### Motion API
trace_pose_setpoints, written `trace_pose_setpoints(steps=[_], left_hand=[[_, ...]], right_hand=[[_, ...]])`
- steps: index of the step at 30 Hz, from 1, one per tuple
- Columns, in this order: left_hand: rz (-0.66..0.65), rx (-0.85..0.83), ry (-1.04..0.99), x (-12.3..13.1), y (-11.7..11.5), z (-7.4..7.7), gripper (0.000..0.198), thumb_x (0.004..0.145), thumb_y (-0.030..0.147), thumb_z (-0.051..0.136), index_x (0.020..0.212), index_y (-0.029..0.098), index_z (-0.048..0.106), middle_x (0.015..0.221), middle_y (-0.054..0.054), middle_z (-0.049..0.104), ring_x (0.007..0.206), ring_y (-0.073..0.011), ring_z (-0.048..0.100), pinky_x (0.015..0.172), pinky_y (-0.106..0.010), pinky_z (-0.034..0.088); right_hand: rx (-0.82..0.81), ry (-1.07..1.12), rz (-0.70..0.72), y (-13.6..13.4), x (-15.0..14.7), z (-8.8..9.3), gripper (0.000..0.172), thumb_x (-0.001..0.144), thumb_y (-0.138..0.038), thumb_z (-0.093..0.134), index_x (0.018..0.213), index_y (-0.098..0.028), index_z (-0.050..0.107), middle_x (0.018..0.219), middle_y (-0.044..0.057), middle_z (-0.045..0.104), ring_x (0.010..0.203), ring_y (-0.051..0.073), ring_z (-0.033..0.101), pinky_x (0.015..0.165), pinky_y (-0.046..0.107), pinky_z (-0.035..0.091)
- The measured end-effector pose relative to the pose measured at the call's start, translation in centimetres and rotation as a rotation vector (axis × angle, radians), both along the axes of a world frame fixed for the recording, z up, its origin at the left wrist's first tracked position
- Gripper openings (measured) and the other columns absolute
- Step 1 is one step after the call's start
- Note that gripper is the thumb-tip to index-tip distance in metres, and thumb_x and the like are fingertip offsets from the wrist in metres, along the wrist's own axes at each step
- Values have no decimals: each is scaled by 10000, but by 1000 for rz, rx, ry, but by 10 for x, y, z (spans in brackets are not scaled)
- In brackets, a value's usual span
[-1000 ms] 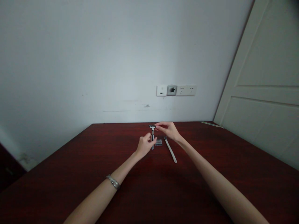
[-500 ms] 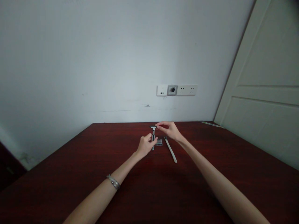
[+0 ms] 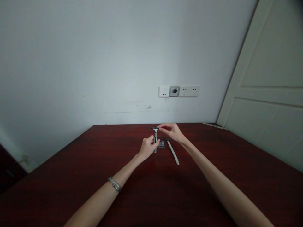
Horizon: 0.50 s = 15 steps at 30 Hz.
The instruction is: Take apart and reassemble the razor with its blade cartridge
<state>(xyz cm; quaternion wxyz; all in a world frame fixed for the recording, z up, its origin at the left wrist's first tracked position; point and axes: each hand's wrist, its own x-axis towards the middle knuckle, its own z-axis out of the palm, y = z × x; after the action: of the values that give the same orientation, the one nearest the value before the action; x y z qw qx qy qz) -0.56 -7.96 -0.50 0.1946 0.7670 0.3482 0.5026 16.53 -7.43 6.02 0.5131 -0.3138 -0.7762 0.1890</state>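
My left hand (image 3: 147, 147) grips the handle of a razor (image 3: 155, 133), which stands upright with its head at the top. At the right end of that head, my right hand (image 3: 172, 131) pinches the razor's edge between thumb and fingertips. Just behind my left thumb lies a small clear flat case (image 3: 161, 144) on the table; its contents are too small to make out. To the right of the case is a long white-handled brush (image 3: 173, 152) with a dark tip at the far end, lying slantwise beneath my right wrist.
The dark red wooden table (image 3: 132, 201) reaches back to a pale wall (image 3: 127, 63). Socket plates (image 3: 189, 91) are set low in the wall. A white panelled door (image 3: 267, 94) stands at the right, and a thin pale strip (image 3: 215, 126) lies at the back right table edge.
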Motion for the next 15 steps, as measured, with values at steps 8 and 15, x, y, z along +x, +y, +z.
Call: trace_pose_setpoints(steps=[8,15], left_hand=[[-35,-42,-37,1,0,0,286,785,362,540,614,159,433,521,36,455,449,-67,434,446,-173,324],[-45,-59,-69,3,-2,2,304,779,363,541,595,165,402,520,45,411,462,-67,433,453,-170,328]], right_hand=[[15,-21,9,-1,0,1,186,783,-302,595,879,-180,698,895,59,707,866,190,640,827,336,476],[38,-23,6,0,0,-1,181,786,-284,595,885,-172,696,904,66,703,861,187,639,815,327,474]])
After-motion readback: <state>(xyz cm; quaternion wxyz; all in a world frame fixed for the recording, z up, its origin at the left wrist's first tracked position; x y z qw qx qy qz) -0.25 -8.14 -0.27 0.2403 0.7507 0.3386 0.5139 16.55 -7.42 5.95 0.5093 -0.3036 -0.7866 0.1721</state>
